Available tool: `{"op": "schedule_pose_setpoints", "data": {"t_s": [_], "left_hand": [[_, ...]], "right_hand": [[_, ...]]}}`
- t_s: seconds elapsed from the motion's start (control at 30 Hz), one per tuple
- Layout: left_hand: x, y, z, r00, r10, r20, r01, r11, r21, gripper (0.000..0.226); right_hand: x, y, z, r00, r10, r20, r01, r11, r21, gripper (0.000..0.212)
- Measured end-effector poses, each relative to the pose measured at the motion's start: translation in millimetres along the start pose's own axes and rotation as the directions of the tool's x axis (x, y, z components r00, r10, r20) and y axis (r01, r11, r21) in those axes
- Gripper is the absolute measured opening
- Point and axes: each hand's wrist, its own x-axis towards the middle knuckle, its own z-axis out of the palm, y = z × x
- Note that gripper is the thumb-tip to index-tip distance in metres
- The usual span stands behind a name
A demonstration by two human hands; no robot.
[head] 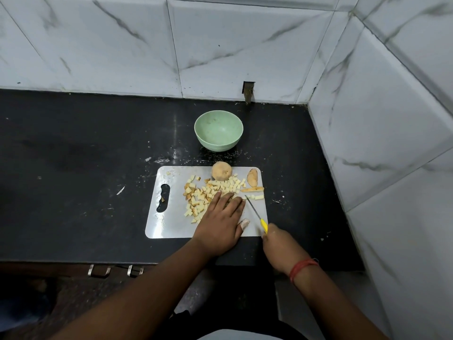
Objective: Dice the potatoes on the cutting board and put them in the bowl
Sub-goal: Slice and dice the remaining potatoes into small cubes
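Note:
A white cutting board [171, 217] lies on the black counter. Several potato dice [196, 197] are scattered over its middle. At the board's far edge sit a whole potato [221, 170], a potato slice [252, 177] and a long strip [252, 189]. My left hand [220, 224] lies flat over potato pieces near the board's right side, fingers straight. My right hand [279, 246] grips the yellow handle of a knife [255, 212], its blade tip down by the left fingertips. Beyond the board stands a green bowl [219, 130], which looks empty.
Marble-tiled walls [367, 119] close the counter [85, 155] at the back and right. Small potato scraps lie on the counter around the board. Drawer handles [99, 271] show below the counter's front edge.

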Motion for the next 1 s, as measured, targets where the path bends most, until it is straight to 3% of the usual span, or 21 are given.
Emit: {"op": "schedule_pose_setpoints", "data": {"t_s": [0.53, 0.7, 0.87, 1.0], "left_hand": [[-0.6, 1.7, -0.9, 1.0, -0.013, -0.006, 0.013, 1.0, 0.012, 0.061], [-2.4, 2.6, -2.8, 1.0, -0.009, -0.006, 0.009, 1.0, 0.021, 0.061], [-3.4, 2.3, -4.8, 0.999, 0.0, -0.042, 0.001, 1.0, 0.024, 0.058], [3.9, 7.4, -9.8, 0.992, 0.101, -0.073, -0.1, 0.995, 0.018, 0.057]], "right_hand": [[-7.2, 15.9, 6.7, 0.999, 0.027, 0.033, -0.025, 0.999, -0.035, 0.017], [-15.6, 19.7, -1.0, 0.998, -0.062, -0.011, 0.063, 0.994, 0.094, 0.017], [-14.3, 19.5, -11.2, 0.996, -0.048, -0.072, 0.062, 0.976, 0.21, 0.018], [-13.8, 22.2, -19.7, 0.989, -0.024, -0.149, 0.072, 0.944, 0.321, 0.02]]}}
